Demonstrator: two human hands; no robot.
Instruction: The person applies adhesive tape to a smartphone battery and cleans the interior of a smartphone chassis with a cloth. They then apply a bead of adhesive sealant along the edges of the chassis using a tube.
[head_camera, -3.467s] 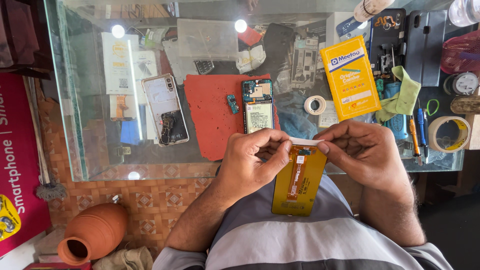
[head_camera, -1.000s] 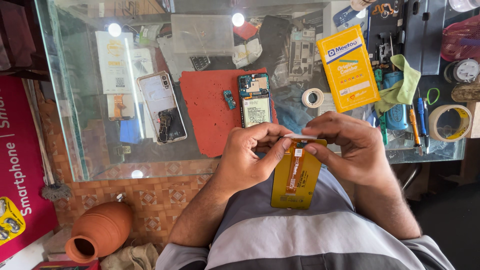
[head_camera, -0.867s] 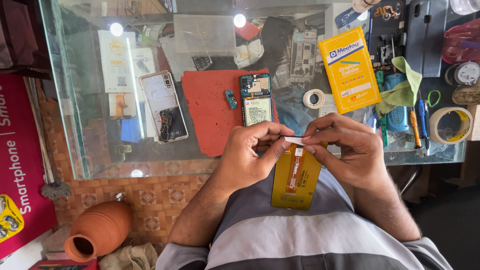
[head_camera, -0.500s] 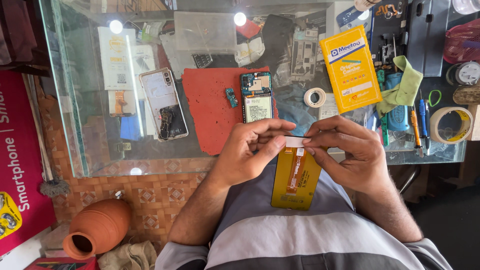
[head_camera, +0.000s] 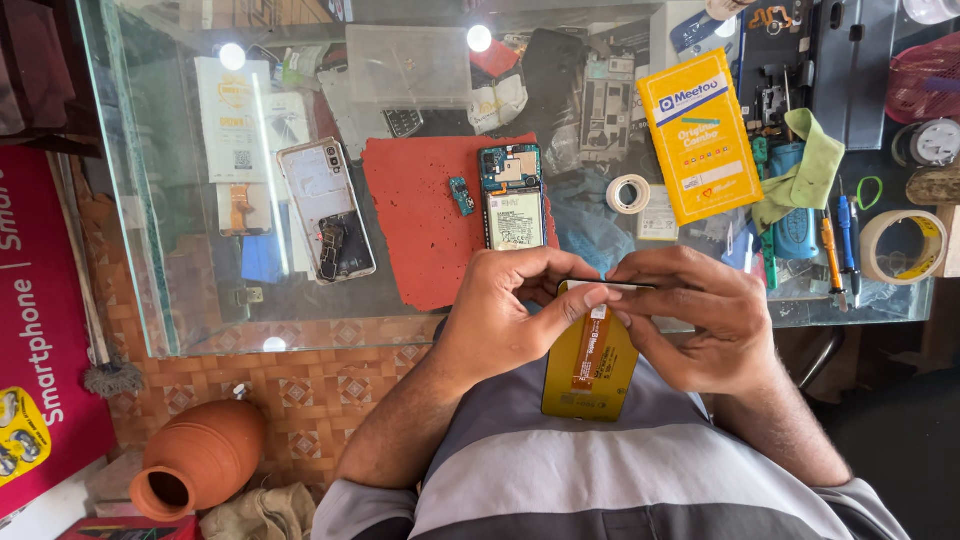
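Both hands hold a flat yellow phone display panel (head_camera: 590, 372) with an orange flex strip, upright over my lap. My left hand (head_camera: 510, 305) grips its top left edge, thumb and fingers pinched at the top. My right hand (head_camera: 700, 315) holds the top right edge, fingertips meeting the left hand's. Beyond the hands, on a red mat (head_camera: 420, 215) on the glass table, lies an opened phone body (head_camera: 514, 195) showing its battery and board, with a small blue circuit part (head_camera: 461, 195) beside it.
A phone back shell (head_camera: 326, 210) lies left of the mat. A yellow box (head_camera: 698, 135), white tape roll (head_camera: 628, 193), green cloth (head_camera: 810, 170), screwdrivers (head_camera: 832, 250) and a larger tape roll (head_camera: 903, 245) lie at right. A clay pot (head_camera: 198, 458) sits on the floor.
My hands have shifted slightly along the panel's top edge; the fingertips now pinch closer together. The panel stays upright over my lap.
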